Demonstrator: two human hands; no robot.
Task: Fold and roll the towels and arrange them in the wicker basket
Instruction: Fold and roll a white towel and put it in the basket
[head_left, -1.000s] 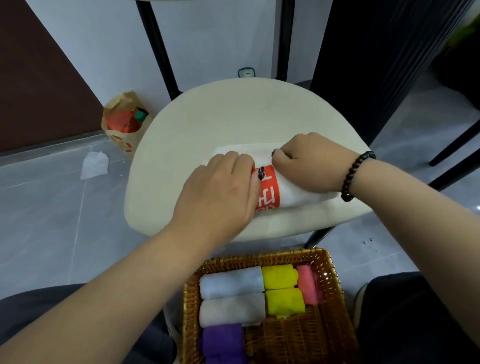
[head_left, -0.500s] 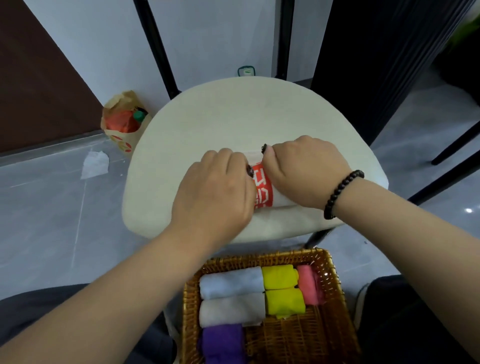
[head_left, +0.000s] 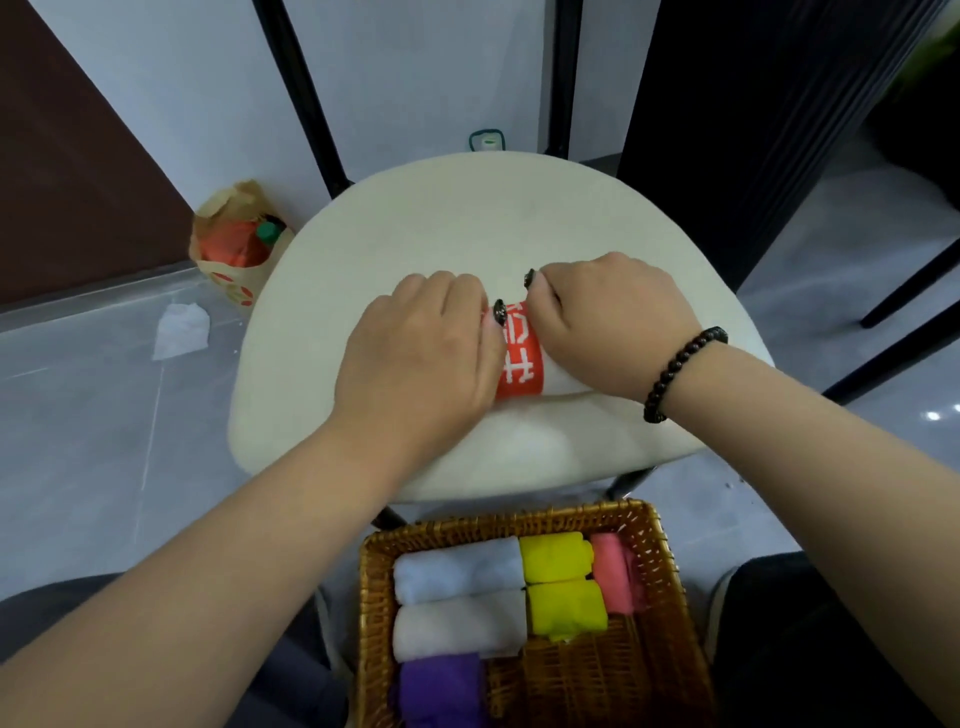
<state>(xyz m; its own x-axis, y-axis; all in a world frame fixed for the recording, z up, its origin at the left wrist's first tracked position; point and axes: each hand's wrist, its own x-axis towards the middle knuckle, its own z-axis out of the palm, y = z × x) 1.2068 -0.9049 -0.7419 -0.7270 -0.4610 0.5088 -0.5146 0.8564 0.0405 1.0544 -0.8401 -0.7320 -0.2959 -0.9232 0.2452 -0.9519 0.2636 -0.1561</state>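
Observation:
A white towel with a red band (head_left: 519, 358) lies rolled up on the round cream tabletop (head_left: 467, 223). My left hand (head_left: 421, 358) grips the roll's left part, fingers curled over it. My right hand (head_left: 608, 322), with a dark bead bracelet on the wrist, grips the right part the same way. Only the red band and a bit of white show between the hands. Below the table stands the wicker basket (head_left: 660, 551). It holds rolled towels: light blue (head_left: 457, 569), white (head_left: 457, 626), purple (head_left: 441, 691), two yellow (head_left: 563, 582) and pink (head_left: 613, 577).
A paper bag (head_left: 236, 244) with red and green contents stands on the grey floor at the left, with a crumpled white tissue (head_left: 182, 330) near it. Black legs rise behind the table and at the right. My dark-clothed knees flank the basket.
The flat part of the towel beyond the hands has been rolled in. Both hands have moved closer together and slightly away from me, leaving only the red band visible.

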